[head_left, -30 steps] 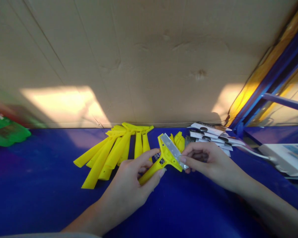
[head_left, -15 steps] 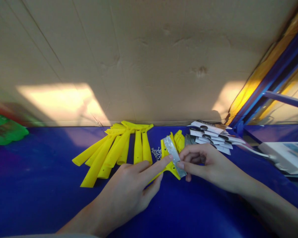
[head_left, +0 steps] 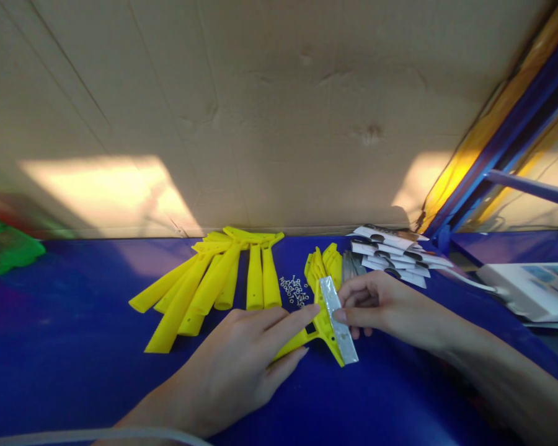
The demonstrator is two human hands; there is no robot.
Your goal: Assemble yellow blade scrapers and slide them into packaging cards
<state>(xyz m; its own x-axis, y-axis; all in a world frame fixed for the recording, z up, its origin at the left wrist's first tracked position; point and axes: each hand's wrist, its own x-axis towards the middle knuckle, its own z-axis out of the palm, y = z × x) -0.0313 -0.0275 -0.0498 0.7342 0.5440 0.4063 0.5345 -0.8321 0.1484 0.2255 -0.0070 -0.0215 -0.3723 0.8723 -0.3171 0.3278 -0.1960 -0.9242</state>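
Observation:
My left hand (head_left: 255, 353) is wrapped round the handle of a yellow plastic scraper (head_left: 324, 325), its index finger stretched towards the wide head. Between the thumb and fingers of my right hand (head_left: 376, 306) is a flat silver scraper blade (head_left: 338, 322), lying along the outer edge of that head. Small dark spots show on the blade, too small to make out. Just beyond my left hand is a little heap of nuts and screws (head_left: 294, 290). Yellow plastic pieces (head_left: 332, 263) and grey strips (head_left: 352, 265) lie behind the blade.
Several yellow scraper handles (head_left: 218, 279) lie fanned out on the blue table (head_left: 74, 347). White cards or packets (head_left: 393, 254) are stacked at the back right, near a white box (head_left: 530, 288). Cardboard (head_left: 270, 124) rises behind; a green bag (head_left: 9, 248) sits far left.
The scraper has turned and come slightly nearer to me. The blade has shifted from across the head towards its outer edge, with my right hand still pinching it.

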